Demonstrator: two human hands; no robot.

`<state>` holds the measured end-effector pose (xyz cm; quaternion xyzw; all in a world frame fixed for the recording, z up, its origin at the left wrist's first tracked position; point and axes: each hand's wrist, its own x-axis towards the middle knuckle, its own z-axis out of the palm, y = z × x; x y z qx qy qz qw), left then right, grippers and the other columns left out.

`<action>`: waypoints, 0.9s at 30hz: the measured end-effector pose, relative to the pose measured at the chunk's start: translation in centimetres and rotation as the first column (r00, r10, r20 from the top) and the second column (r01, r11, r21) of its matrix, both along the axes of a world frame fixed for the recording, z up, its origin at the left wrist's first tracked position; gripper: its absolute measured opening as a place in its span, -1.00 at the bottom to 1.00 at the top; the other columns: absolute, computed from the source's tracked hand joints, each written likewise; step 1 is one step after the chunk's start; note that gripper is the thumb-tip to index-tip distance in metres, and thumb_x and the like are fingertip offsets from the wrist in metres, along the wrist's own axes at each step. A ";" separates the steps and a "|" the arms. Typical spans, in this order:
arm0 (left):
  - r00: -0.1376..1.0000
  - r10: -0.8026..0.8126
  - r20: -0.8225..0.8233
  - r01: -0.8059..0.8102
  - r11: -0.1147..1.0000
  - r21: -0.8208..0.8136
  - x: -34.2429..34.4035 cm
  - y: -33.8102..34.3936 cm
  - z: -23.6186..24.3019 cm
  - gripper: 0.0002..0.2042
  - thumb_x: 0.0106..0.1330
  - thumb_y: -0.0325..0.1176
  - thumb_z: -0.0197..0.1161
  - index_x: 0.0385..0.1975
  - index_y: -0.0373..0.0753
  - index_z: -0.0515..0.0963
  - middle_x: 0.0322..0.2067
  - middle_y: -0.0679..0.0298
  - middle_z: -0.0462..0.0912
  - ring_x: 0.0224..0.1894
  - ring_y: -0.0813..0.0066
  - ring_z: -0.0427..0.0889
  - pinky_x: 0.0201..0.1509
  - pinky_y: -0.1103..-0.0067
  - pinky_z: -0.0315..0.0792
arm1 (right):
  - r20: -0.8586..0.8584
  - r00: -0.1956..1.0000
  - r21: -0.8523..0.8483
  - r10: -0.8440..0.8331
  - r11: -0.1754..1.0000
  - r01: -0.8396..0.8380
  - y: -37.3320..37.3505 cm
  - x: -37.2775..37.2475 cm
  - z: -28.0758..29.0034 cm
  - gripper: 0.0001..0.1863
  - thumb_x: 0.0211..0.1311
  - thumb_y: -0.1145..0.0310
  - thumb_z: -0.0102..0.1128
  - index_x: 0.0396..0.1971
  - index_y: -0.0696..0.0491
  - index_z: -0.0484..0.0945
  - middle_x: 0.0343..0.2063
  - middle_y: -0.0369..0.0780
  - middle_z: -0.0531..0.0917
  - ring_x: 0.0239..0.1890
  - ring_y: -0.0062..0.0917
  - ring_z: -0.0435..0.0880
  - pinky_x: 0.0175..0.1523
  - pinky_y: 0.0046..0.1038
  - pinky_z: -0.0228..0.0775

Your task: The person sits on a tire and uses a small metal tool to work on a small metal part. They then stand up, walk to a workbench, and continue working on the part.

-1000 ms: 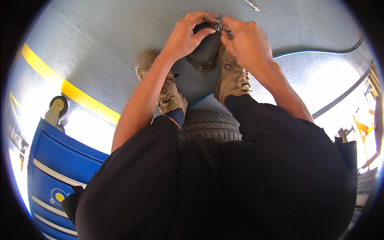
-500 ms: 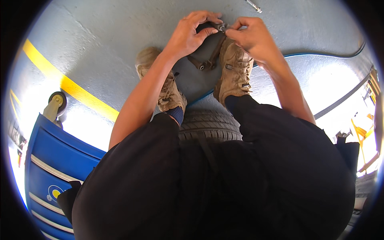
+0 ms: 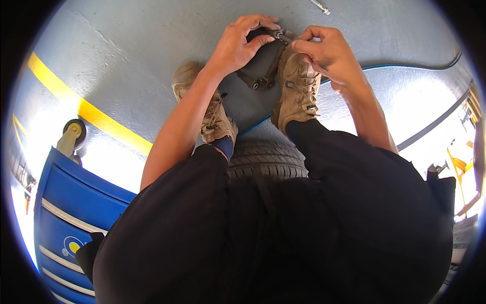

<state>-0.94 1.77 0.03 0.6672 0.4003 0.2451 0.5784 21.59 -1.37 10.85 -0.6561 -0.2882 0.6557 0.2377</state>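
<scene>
Between my work boots a dark metal linkage [image 3: 273, 66] with ring-shaped ends lies on the grey floor, partly hidden by the boots and my fingers. My left hand [image 3: 240, 45] is closed on its far end, thumb and fingers on either side of a shiny ring [image 3: 278, 35]. A thin dark pin-like piece [image 3: 286, 39] is pinched between the thumb and fingers of my right hand [image 3: 328, 50]. Its tip is at the ring; I cannot tell whether it sits inside. The near ring end [image 3: 255, 85] rests by the right boot [image 3: 297, 88].
I sit over a tyre [image 3: 266, 158]. The left boot [image 3: 215, 119] stands beside it. A blue hose [image 3: 395, 66] curves off to the right. A metal fitting [image 3: 320, 6] lies at the far edge. At the left are a blue drawer cabinet [image 3: 83, 192] on castors and a yellow floor line [image 3: 66, 93].
My right hand has drawn slightly back toward me and right, showing more of the dark pin-like piece. My left hand keeps its hold on the linkage end.
</scene>
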 end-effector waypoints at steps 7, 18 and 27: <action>1.000 -0.014 -0.006 0.013 0.998 -0.067 0.2 0.1 0.7 -0.71 0.47 -0.41 0.48 0.14 -0.21 0.69 0.27 0.31 0.79 0.39 0.29 0.70 0.51 0.31 0.53 | 0.254 0.960 0.026 0.122 0.991 -0.133 0.5 -1.1 -0.9 -0.77 0.28 0.35 0.48 -0.41 0.24 0.71 -0.63 -0.32 0.60 -0.58 -0.70 0.49 -0.49 -0.47 0.22; 1.000 -0.016 -0.021 0.016 1.000 -0.001 0.0 0.1 0.3 -0.75 0.47 -0.41 0.48 0.09 -0.21 0.71 0.30 0.29 0.77 0.41 0.24 0.68 0.53 0.30 0.52 | 0.196 0.977 -0.007 0.082 0.997 -0.082 0.5 -0.8 -0.1 -0.78 0.29 0.38 0.45 -0.42 0.24 0.69 -0.62 -0.32 0.58 -0.57 -0.70 0.48 -0.49 -0.45 0.21; 1.000 -0.011 -0.019 0.010 0.998 -0.056 0.1 0.1 0.4 -0.74 0.47 -0.43 0.47 0.10 -0.21 0.70 0.30 0.30 0.77 0.41 0.25 0.68 0.52 0.29 0.53 | 0.119 0.992 -0.087 0.047 0.996 -0.037 0.9 -0.7 -0.2 -0.79 0.28 0.38 0.47 -0.40 0.22 0.70 -0.59 -0.34 0.58 -0.56 -0.72 0.48 -0.47 -0.53 0.20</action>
